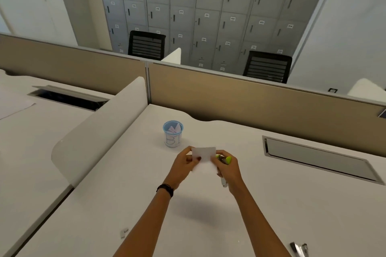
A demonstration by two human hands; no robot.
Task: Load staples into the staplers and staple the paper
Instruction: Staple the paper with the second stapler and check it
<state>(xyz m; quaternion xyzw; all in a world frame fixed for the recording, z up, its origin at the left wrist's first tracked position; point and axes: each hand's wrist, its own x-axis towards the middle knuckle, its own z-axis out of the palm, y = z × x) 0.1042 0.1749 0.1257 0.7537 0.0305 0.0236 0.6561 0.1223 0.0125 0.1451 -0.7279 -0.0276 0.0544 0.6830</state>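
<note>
Above the white desk [129, 204], my left hand [184, 162] pinches the left edge of a small white paper [203, 157]. My right hand [228, 170] grips a lime-green stapler [225, 160] at the paper's right edge; its green nose pokes out above my fingers and a pale end shows below my palm. The paper hides most of the stapler's jaws. Another dark and silver stapler [299, 249] lies on the desk at the bottom right. A small white staple box [123, 233] sits near the front left.
A blue-rimmed clear cup [173, 134] holding folded papers stands just beyond my hands. A grey cable hatch [319, 159] is set in the desk to the right. A white curved divider [98, 131] borders the left, a tan partition [250, 98] the back.
</note>
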